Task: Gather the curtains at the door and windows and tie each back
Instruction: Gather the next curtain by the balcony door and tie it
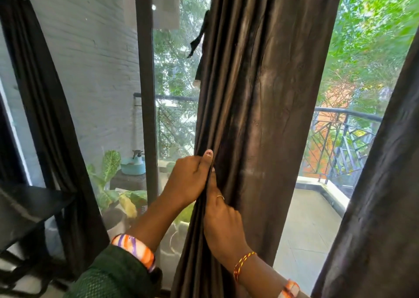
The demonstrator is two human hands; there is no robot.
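A dark brown curtain (260,93) hangs in the middle of the view in front of a glass door, bunched into vertical folds. My left hand (189,177) grips its left edge, thumb pointing up along the fabric. Just below, my right hand (223,225) holds the same folds, its fingers tucked into the cloth. A black tie strip (199,41) dangles beside the curtain's upper left edge. Another dark curtain (52,120) hangs at the left, and a third (381,184) fills the right edge.
A vertical door frame post (146,93) stands left of the gathered curtain. Behind the glass lie a balcony with a metal railing (344,143), potted plants (111,184) and a teal bowl (132,167). A dark shelf (25,209) juts in at lower left.
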